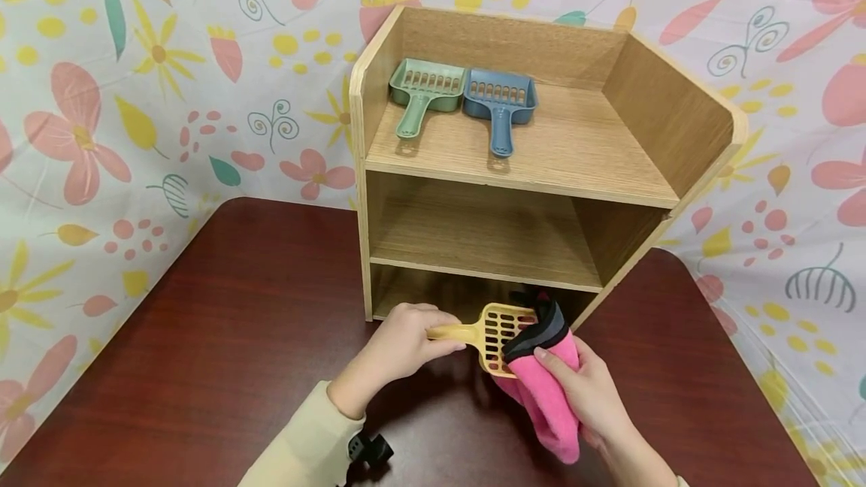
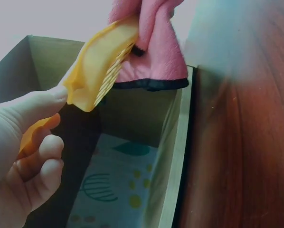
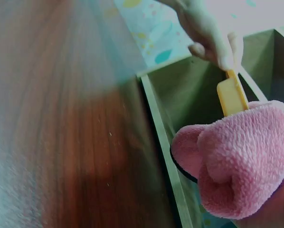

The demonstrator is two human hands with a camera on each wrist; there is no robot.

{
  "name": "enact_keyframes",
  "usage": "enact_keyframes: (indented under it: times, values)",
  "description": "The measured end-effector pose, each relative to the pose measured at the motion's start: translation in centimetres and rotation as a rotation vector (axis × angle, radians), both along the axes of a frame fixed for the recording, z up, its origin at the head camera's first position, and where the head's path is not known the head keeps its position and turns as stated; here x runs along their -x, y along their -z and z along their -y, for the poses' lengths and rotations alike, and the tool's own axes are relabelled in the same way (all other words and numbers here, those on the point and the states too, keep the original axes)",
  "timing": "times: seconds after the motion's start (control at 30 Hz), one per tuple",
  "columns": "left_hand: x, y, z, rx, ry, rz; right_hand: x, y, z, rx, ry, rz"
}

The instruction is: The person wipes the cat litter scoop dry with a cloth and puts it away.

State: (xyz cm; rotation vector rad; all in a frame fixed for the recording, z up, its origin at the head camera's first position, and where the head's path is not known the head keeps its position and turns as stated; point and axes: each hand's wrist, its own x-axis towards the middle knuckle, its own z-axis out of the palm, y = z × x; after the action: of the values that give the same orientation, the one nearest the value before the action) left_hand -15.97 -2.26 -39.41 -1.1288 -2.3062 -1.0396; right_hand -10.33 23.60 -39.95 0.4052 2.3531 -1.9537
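My left hand grips the handle of a yellow slotted litter scoop, held level above the table in front of the shelf. With my right hand I hold a pink fleecy cloth with a black edge, thumb on top. The cloth wraps the far side of the scoop's head and hides part of it. In the right wrist view, the pink cloth covers most of the yellow scoop. The left wrist view shows the scoop's rim against the hanging cloth.
Behind the hands stands a wooden shelf with three levels. A green litter scoop and a blue one lie side by side on its top level. The dark red-brown table meets a flower-patterned cloth backdrop.
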Motion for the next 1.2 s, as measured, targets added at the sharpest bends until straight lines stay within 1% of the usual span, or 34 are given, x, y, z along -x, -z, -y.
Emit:
enact_keyframes:
  times: [0.07, 0.13, 0.2, 0.33, 0.43, 0.5, 0.57, 0.63, 0.73, 0.83, 0.9, 0.97, 1.0, 1.13, 1.2]
  values:
    - [0.0, -0.1, 0.1, -0.005, 0.004, 0.009, -0.2, -0.1, 0.2, -0.007, -0.010, 0.007]
    - [0.0, -0.1, 0.2, 0.008, 0.025, 0.030, -0.2, -0.2, 0.2, -0.017, -0.006, 0.011]
    - [0.0, -0.1, 0.1, 0.025, 0.051, 0.067, -0.1, -0.2, 0.2, -0.032, 0.005, 0.007]
    - [-0.4, -0.1, -0.4, 0.060, 0.082, 0.135, 0.2, -0.3, -0.3, -0.027, 0.027, -0.009]
    - [-0.6, -0.2, -0.7, 0.061, 0.104, 0.167, 0.4, -0.4, -0.6, -0.068, 0.048, -0.039]
    - [-0.7, -0.1, -0.8, 0.046, 0.108, 0.159, 0.5, -0.4, -0.7, -0.121, 0.064, -0.053]
    - [-0.7, 0.0, -0.9, 0.024, 0.100, 0.127, 0.6, -0.5, -0.7, -0.149, 0.079, -0.063]
    - [-0.6, 0.2, -0.8, -0.001, 0.072, 0.092, 0.6, -0.5, -0.5, -0.149, 0.085, -0.066]
    - [-0.4, 0.4, -0.6, -0.033, 0.026, 0.047, 0.3, -0.4, -0.1, -0.128, 0.072, -0.062]
    - [-0.1, 0.5, -0.4, -0.053, -0.010, 0.037, 0.1, -0.3, 0.1, -0.124, 0.049, -0.057]
    - [0.0, 0.5, -0.3, -0.057, -0.014, 0.052, 0.0, -0.3, 0.2, -0.130, 0.039, -0.053]
    - [0.0, 0.4, -0.1, -0.063, 0.005, 0.099, -0.1, -0.2, 0.2, -0.134, 0.030, -0.050]
    - [0.1, 0.4, -0.1, -0.064, 0.025, 0.128, -0.1, -0.2, 0.2, -0.132, 0.029, -0.048]
    - [-0.3, 0.0, -0.3, -0.044, 0.084, 0.323, 0.1, -0.4, -0.1, -0.124, 0.033, -0.040]
    - [-0.6, -0.3, -0.5, -0.020, 0.107, 0.399, 0.2, -0.5, -0.3, -0.120, 0.044, -0.041]
